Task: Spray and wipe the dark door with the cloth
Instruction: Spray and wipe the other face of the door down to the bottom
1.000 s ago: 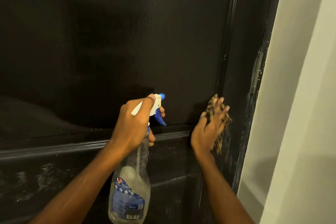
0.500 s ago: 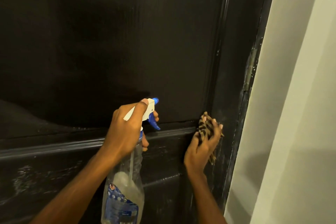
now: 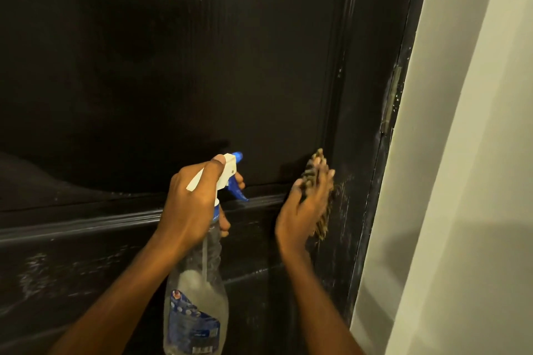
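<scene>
The dark door [image 3: 202, 66] fills most of the view, with a raised horizontal moulding [image 3: 86, 223] across its lower half. My left hand [image 3: 190, 204] grips a clear spray bottle [image 3: 196, 302] with a white and blue trigger head, its nozzle close to the door. My right hand [image 3: 305, 207] presses a striped brown cloth [image 3: 313, 166] flat against the door's right stile, level with the moulding's end. The hand is blurred with motion. Wet streaks shine on the lower panel.
The door's right edge [image 3: 383, 153] carries pale paint flecks and a metal hinge plate [image 3: 393, 95]. A pale wall [image 3: 467, 181] stands right beside the door edge.
My right hand with the cloth went down and left along the stile, then back up and right. The left hand with the bottle has hardly shifted.
</scene>
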